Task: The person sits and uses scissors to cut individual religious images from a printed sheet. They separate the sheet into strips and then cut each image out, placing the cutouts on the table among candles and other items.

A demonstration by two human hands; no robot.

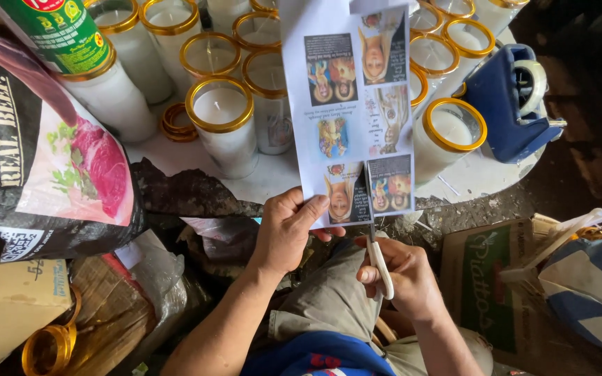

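Note:
My left hand point(286, 231) pinches the lower left corner of a white paper sheet point(348, 104) printed with several small colour pictures, holding it upright over the table edge. My right hand point(398, 275) grips white-handled scissors point(377, 257); their blades point up into the sheet's bottom edge, between the two lowest pictures. Behind the sheet stand several white glass candles with gold rims, one point(221, 118) to its left and another point(449, 132) to its right.
A round white table point(468, 177) carries the candles and a blue tape dispenser point(510, 97) at right. A large printed bag point(43, 160) sits at left, loose gold rings point(175, 122) near it. Cardboard boxes point(496, 285) and plastic bags crowd the floor.

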